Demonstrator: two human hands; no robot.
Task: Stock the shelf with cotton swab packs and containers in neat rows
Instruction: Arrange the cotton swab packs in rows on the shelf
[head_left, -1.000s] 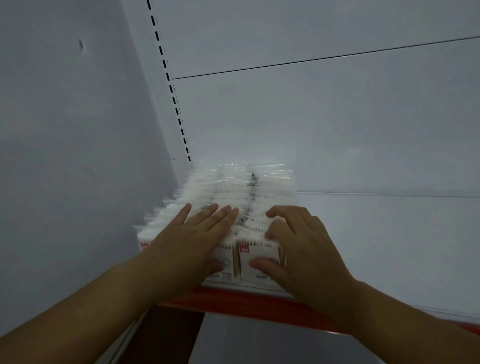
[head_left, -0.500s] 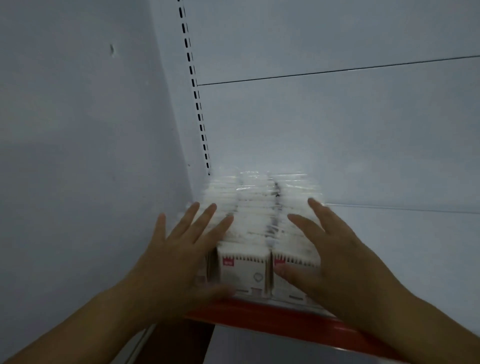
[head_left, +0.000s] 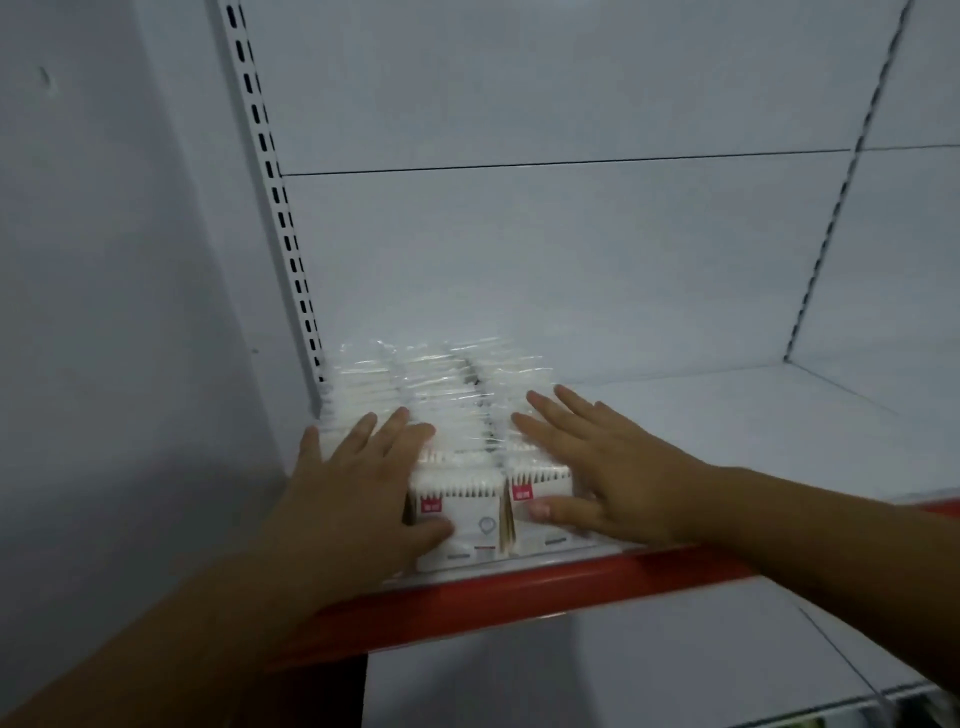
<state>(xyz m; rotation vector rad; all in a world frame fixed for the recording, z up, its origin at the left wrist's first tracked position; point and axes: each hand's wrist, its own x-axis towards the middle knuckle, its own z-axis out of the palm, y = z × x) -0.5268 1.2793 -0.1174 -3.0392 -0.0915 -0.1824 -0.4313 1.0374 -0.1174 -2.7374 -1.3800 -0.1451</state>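
Straightening the right hand (head_left: 602, 467) since a second ago, when curling its fingers over the packs, and keeping it much as half a second back. Reaching with both bare forearms over the red shelf lip (head_left: 519, 582), passing above a white lower shelf (head_left: 623, 670). Laying the left hand (head_left: 358, 483) flat just behind that lip, fingers splayed and relaxed, clasping nothing. Covering with it the leftmost row of cotton swab packs (head_left: 447, 400), thumb touching the lower left corner of the middle front pack (head_left: 462, 514). Resting the right hand palm down on the rightmost row, fingers extended, likewise grasping nothing, thumb pressing on the printed face of the right front pack (head_left: 540, 480). Standing the packs upright on edge in three rows at the left end of the white shelf (head_left: 727, 415), facing the lip, the two visible front packs carrying a small red label at upper left. Running the long axis of every row front to back, from lip toward back panel (head_left: 519, 260). Pointing the swabs inside vertically, white cotton tips up, wooden sticks showing at the middle front pack's right edge. Leaving a dark gap between middle and right rows farther back. Ending the rows near the foot of the perforated upright (head_left: 270, 171) beside the grey side wall (head_left: 104, 260). Showing a second slotted upright (head_left: 831, 223) well to the right.
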